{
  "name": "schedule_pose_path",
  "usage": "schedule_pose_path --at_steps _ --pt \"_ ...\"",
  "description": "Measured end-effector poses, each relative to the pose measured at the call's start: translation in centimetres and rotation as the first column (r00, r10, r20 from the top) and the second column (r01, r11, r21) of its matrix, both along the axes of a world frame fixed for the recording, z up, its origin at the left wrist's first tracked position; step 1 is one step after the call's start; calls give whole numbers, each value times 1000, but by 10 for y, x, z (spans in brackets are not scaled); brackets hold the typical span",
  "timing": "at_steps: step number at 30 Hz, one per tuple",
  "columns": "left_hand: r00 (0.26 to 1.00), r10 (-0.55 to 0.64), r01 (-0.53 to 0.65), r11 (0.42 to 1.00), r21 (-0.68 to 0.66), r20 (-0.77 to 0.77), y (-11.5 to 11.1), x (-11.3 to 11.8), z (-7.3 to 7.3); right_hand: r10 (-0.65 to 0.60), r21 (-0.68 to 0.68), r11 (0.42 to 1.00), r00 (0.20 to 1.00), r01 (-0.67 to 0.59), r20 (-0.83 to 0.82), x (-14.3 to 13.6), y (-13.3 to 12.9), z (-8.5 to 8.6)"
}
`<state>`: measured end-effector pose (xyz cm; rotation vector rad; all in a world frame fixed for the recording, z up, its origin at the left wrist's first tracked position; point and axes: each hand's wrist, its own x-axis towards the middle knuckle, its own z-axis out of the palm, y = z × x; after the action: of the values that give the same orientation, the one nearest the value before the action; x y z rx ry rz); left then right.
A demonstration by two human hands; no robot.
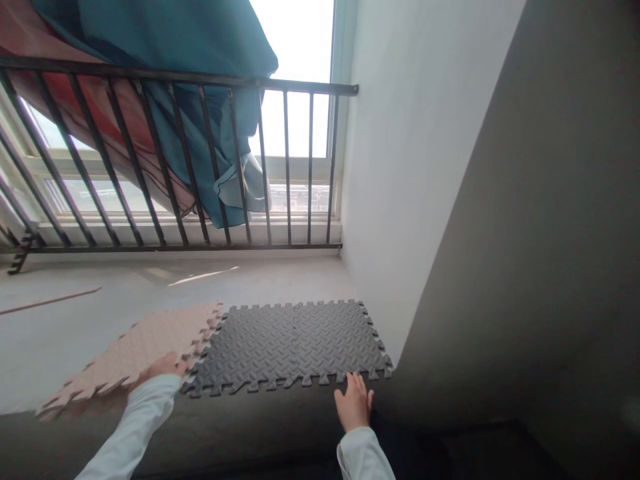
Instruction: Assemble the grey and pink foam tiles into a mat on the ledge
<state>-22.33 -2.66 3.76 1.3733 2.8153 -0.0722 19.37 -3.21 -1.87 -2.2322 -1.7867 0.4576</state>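
Showing jigsaw edges, pink mat [155, 340], dk-grey textured mats [255, 347], R hand [355, 403] spread, empty, L hand [166, 366] state unclear

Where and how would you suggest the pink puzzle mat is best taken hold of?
I'd grip the pink puzzle mat by its toothed near edge from the front, thumb above, fingers below: it is thin, and that edge seems to jut past the ledge. The left hand is at the near right corner.
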Motion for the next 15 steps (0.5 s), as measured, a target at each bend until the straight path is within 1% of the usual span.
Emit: schedule_pose_path --at_steps 2,4,5,7,8,9,10,11,13,14,15 --pt "998 2 -8 997 83 65 12 24 24 -4 1 1000 1000 4 -7 2 -1 1" --pt "994 -21 0 983 185 109 27 55 41 -10 10 1000 1000 10 -6 3 -2 2" --pt "992 -42 13 970 241 118 35 73 46 -16 14 1000 1000 16 -3 3 -3 3" --pt "983 -108 55 946 321 149 51 115 48 -32 21 999 999 32 0 3 -3 2" --pt "973 -156 92 937 338 168 58 139 45 -40 25 999 999 40 -1 3 -3 2" --pt "956 -229 155 925 347 182 63 166 40 -46 31 998 999 46 -5 3 -4 1" --pt "922 -334 251 901 354 198 67 194 34 -50 37 998 999 50 -11 3 -4 1" --pt "865 -458 370 857 358 204 68 222 26 -54 42 998 998 54 -18 3 -4 0" --pt "710 -673 593 731 338 209 66 276 9 -52 43 998 998 53 -34 5 -5 -1" --pt "626 -748 678 662 319 222 63 299 2 -53 46 997 998 54 -38 7 -6 -2" --pt "543 -802 744 597 300 248 59 316 -4 -58 53 997 998 60 -38 9 -7 -3"
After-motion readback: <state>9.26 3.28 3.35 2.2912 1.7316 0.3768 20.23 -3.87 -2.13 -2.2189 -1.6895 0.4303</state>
